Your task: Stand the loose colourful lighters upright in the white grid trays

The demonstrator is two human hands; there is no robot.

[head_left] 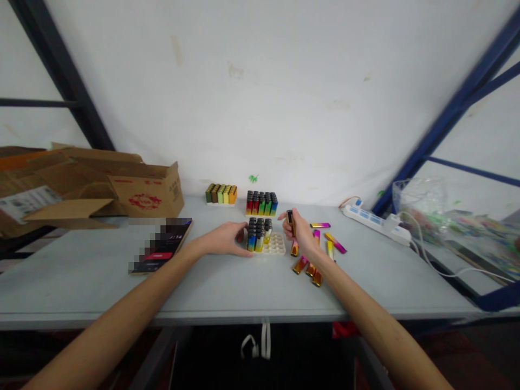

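Observation:
My left hand (226, 238) curves around the left end of a white tray (278, 251), thumb at the front corner and fingers behind. Upright lighters (258, 236) in blue, yellow and clear tones fill its left part, while empty round slots show on its right. Just right of the tray, my right hand (301, 234) is closed on a lighter (290, 218) with a dark top, held upright above the table. Below and right of that hand lie several loose lighters (300, 265) in shiny gold, orange and pink.
Behind stand a block of red, green and blue lighters (262, 203) and one of yellow-green ones (221, 194). A phone-like screen (164, 246) lies left, near open cardboard boxes (146, 195). At right are a power strip (376, 223) and plastic bags (447, 211). Blue posts flank the table (227, 292).

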